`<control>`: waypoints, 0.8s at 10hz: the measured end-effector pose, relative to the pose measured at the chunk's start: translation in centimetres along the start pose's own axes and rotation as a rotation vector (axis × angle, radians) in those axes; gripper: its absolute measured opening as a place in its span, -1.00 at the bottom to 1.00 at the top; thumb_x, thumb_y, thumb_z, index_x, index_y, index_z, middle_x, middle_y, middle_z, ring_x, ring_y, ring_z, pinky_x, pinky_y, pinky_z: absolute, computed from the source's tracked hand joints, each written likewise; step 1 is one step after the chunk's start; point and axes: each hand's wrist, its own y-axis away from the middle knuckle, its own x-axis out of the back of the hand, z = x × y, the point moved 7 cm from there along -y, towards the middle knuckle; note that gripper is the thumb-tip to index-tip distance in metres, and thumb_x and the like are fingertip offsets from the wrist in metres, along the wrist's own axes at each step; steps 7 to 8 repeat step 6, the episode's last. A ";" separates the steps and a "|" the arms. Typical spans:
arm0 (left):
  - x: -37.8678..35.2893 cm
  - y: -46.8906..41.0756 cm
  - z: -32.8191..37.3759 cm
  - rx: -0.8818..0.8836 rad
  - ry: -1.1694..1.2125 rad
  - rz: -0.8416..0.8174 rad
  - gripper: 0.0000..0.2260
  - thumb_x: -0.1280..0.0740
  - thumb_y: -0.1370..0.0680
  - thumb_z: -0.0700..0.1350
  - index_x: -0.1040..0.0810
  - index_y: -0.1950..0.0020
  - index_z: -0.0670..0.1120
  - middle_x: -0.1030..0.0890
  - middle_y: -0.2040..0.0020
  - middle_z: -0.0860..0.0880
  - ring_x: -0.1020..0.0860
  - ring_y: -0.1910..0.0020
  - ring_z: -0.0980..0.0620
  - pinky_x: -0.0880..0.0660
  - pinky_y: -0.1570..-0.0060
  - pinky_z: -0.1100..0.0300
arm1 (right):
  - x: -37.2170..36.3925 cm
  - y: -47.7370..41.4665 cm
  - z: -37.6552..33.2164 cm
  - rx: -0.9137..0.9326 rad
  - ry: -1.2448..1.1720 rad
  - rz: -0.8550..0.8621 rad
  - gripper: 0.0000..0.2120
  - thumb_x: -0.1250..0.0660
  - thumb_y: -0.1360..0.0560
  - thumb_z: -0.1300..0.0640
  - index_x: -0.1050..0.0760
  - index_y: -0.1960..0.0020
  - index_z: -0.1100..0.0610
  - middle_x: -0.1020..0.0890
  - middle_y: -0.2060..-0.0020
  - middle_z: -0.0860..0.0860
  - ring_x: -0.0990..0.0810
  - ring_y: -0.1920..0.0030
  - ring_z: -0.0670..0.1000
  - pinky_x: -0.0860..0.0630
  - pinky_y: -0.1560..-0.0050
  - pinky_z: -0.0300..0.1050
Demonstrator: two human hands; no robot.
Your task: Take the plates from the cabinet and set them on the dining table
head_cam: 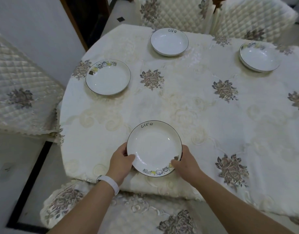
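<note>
A white plate (pixel 154 147) with "Life" lettering and a row of cartoon cats on its rim sits at the near edge of the dining table (pixel 204 119). My left hand (pixel 120 159) grips its left rim and my right hand (pixel 185 162) grips its right rim. Three more white plates lie on the cream floral tablecloth: one at the left (pixel 108 77), one at the far middle (pixel 169 41), one at the far right (pixel 259 56).
Quilted, cloth-covered chairs stand around the table: one at the left (pixel 18 92), two at the far side (pixel 175 12), and one right below my arms (pixel 128 215). A dark doorway (pixel 88 16) opens at the upper left.
</note>
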 end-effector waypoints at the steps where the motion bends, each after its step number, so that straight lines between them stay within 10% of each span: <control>1: 0.0 0.1 -0.2 -0.006 -0.040 0.024 -0.64 -0.31 -0.36 -0.24 -0.60 0.02 0.21 -0.70 0.10 0.06 -0.64 0.04 -0.09 -0.58 -0.01 -0.03 | 0.0 -0.1 0.3 0.006 -0.009 0.003 -0.64 -0.33 -0.43 0.20 -0.32 -0.18 0.04 -0.58 0.11 -0.06 -0.57 0.13 -0.07 -0.53 0.12 -0.08; 8: 3.9 1.1 2.7 -0.092 -0.364 -0.008 -0.66 -0.34 -0.56 -0.07 -0.46 -0.33 0.01 -0.56 -0.16 0.04 -0.54 -0.07 0.05 -0.43 0.04 0.19 | 4.4 1.4 -2.0 0.149 0.284 0.093 -0.57 -0.21 -0.59 -0.04 -0.33 -0.40 0.08 -0.57 -0.08 -0.02 -0.55 0.00 -0.02 -0.45 0.01 -0.10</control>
